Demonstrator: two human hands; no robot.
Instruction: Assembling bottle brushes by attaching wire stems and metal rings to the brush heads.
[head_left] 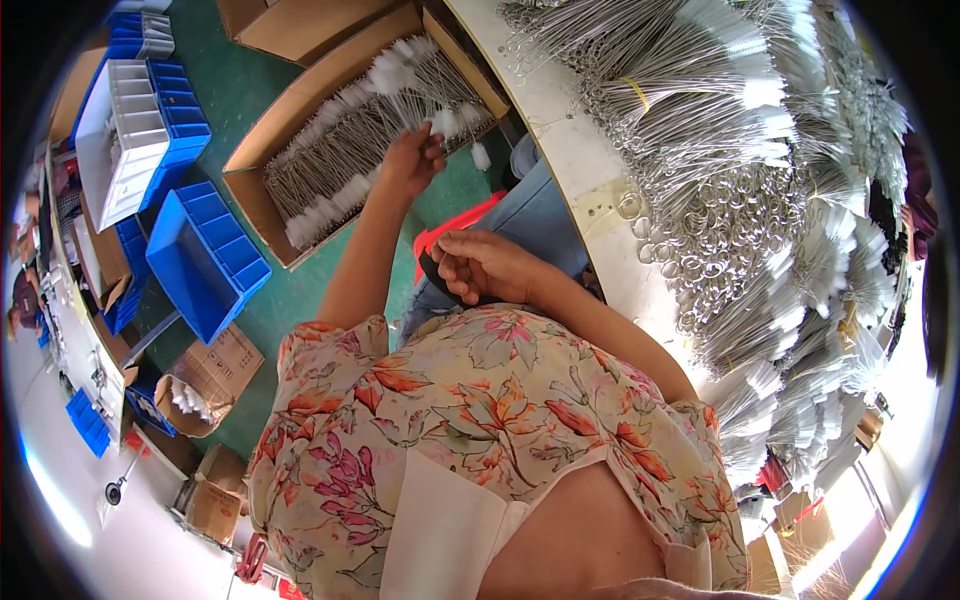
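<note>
My left hand (413, 160) reaches out over the near right side of a long cardboard box (244, 205). Its fingers are loosely bent and a little apart, and I see nothing held in them. Thin wire-handled brushes with white bristle heads (395, 72) fan out just beyond the fingertips; one white brush head (481, 156) hangs past the box's near edge. Rows of similar wire brushes (330, 150) fill the box. My right hand (480, 266) rests close to my body above my lap, its fingers curled in and the thumb against them, with nothing visible in it.
On my right, a white table (560, 150) carries large heaps of wire brushes (700, 110) with looped ends, some bundled with yellow ties. To my left stand blue bins (205, 260), a white bin (125, 150) and a brown carton (215, 375). Something red (455, 222) lies beneath my knees.
</note>
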